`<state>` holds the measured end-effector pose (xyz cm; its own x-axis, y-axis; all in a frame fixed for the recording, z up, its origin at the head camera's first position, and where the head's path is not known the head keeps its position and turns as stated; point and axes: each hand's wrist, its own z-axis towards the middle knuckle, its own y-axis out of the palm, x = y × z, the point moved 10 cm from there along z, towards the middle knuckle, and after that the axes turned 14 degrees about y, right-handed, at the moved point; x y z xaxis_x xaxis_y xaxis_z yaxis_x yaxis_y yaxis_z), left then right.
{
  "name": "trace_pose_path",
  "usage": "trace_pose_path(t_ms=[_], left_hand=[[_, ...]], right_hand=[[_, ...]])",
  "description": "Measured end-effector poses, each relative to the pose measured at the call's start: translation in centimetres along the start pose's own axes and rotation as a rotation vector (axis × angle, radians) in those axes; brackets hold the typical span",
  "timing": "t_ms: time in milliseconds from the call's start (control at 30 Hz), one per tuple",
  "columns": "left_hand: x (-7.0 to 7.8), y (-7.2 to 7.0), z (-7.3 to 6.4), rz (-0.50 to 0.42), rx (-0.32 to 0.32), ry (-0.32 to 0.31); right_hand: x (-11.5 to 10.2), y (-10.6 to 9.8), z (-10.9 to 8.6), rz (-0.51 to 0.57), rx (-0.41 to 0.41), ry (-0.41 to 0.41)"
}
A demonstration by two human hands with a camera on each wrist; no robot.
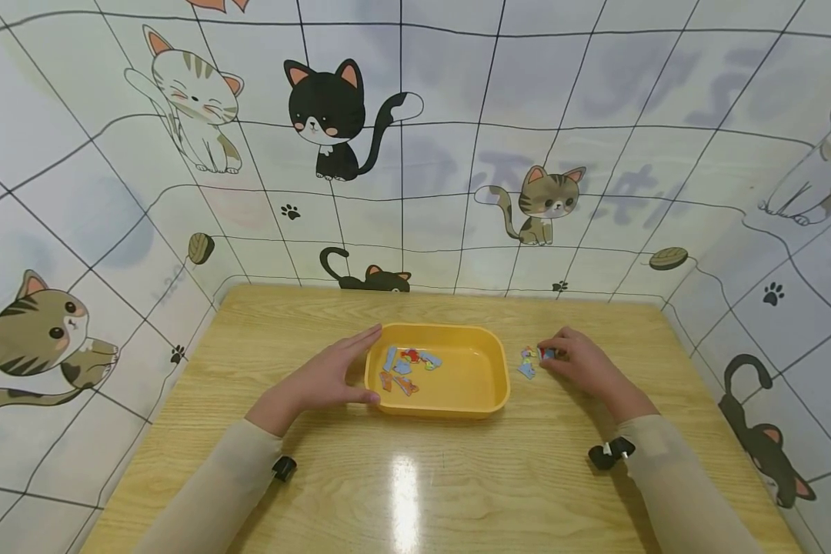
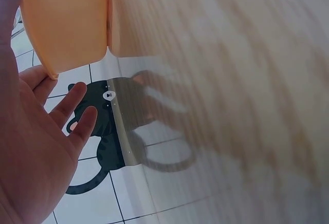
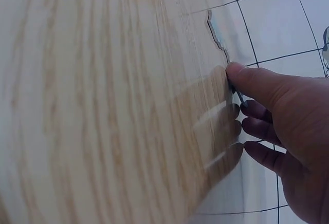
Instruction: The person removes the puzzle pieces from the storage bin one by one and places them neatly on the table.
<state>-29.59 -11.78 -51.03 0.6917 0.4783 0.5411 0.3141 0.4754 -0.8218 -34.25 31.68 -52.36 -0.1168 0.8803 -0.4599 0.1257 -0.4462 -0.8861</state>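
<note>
A yellow plastic tray (image 1: 467,385) stands on the wooden table. Several small puzzle pieces (image 1: 402,367), in light blue, orange and red, lie in its left part. My left hand (image 1: 328,377) rests against the tray's left end, thumb by the front corner and fingers by the back one. In the left wrist view, fairly straight fingers touch the tray's rim (image 2: 56,75). Right of the tray, more light blue and yellow puzzle pieces (image 1: 527,369) lie on the table. There my right hand (image 1: 585,365) pinches a blue and red puzzle piece (image 1: 546,354), partly hidden by the fingers.
The wooden table (image 1: 305,477) meets a white wall covering (image 1: 443,192) printed with cats and grid lines at its back and sides. A dark band-like device (image 1: 611,452) sits at the right wrist, another (image 1: 285,468) at the left.
</note>
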Motion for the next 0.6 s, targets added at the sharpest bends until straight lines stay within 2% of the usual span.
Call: trace_pose_path(t_ms=[600], left_hand=[[-0.04, -0.08, -0.03, -0.007, 0.005, -0.009]], right_hand=[[-0.22, -0.28, -0.25, 0.051, 0.006, 0.004]])
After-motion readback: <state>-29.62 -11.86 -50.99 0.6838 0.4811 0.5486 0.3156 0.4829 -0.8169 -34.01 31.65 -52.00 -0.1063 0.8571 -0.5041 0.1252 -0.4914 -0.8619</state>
